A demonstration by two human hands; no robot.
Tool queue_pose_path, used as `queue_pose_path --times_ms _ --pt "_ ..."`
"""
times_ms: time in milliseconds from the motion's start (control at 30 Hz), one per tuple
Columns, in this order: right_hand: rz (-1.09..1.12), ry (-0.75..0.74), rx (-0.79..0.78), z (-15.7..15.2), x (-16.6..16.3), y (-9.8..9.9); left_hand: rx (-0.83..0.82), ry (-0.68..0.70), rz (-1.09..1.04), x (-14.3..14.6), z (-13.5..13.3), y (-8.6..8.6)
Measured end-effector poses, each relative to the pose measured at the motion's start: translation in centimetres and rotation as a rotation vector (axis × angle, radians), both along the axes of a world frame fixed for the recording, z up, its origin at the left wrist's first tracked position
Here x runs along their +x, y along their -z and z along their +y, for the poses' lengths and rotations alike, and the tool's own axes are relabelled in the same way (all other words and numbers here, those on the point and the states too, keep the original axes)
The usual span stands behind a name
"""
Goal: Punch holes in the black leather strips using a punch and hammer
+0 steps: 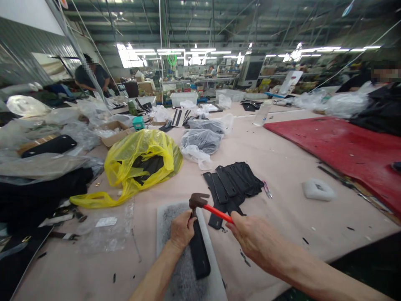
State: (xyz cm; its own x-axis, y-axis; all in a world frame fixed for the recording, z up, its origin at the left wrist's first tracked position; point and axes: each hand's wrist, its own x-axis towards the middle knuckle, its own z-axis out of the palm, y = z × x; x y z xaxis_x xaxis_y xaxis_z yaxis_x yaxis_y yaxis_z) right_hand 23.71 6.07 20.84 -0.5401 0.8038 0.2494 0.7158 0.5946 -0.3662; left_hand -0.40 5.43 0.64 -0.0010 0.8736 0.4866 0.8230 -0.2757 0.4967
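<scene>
My right hand (253, 238) grips the red handle of a small hammer (203, 202), whose dark head hovers just above my left hand. With closed fingers, my left hand (181, 229) presses on the top end of a black leather strap (199, 251). The strap lies lengthwise on a grey-white stone slab (175, 217) near the table's front edge. Just behind the hammer, several more black strap pieces (233, 184) lie fanned out in a pile.
A yellow plastic bag (140, 163) holding black pieces sits at left, with clear bags (202, 142) behind it. At right lie a red mat (341, 146) and a white pad (318, 189). Black fabric and clutter crowd the left edge. Other people stand far back.
</scene>
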Motion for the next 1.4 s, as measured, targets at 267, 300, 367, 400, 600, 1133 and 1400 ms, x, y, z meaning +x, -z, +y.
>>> queue_pose_path --times_ms 267,300,367,400,600,1133,1400 --pt "-0.047 0.1 -0.029 -0.9 0.1 1.5 0.024 0.004 0.006 -0.3 0.4 1.0" --pt "-0.095 0.052 -0.081 -0.9 0.2 1.8 0.032 0.002 0.003 -0.4 0.5 1.1" --pt "-0.122 0.032 -0.204 -0.9 0.8 2.3 0.057 0.002 0.0 -0.4 0.5 1.1" --pt "-0.081 0.071 -0.26 -0.7 1.0 2.6 0.072 0.003 0.0 -0.5 0.6 1.1" --pt "0.211 0.356 -0.762 1.6 0.6 8.9 0.098 0.014 -0.02 -0.7 0.7 1.4" --pt "-0.03 -0.126 -0.284 -3.8 -6.5 17.9 -0.143 -0.038 -0.114 -0.4 0.5 0.8" --pt "0.008 -0.114 -0.263 -3.8 -6.2 18.5 -0.182 -0.419 -0.393 -1.7 2.0 -2.9"
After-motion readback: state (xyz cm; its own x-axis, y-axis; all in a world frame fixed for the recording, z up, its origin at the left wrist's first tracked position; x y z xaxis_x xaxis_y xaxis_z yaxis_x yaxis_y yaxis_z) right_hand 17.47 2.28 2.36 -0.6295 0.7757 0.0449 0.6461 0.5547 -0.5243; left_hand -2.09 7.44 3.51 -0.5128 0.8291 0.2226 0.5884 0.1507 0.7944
